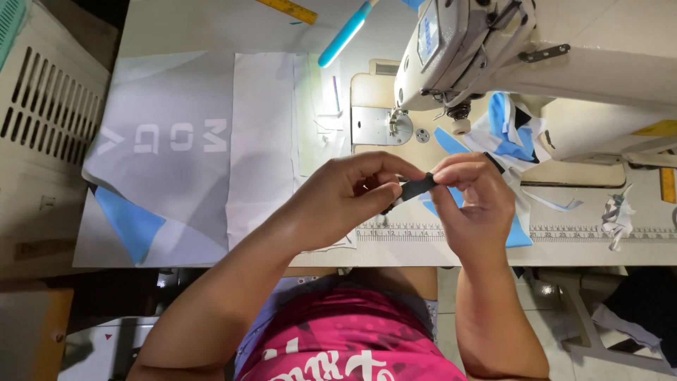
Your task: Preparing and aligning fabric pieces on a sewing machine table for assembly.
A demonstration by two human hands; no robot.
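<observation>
Left hand (352, 194) and right hand (469, 201) each pinch an end of a small black strip (416, 188) (fabric, apparently) above the worktop (395, 250), near the sewing machine (479, 49).

Narrow black strip (417, 187) — short, roughly level, slightly tilted — above table edge.
</observation>
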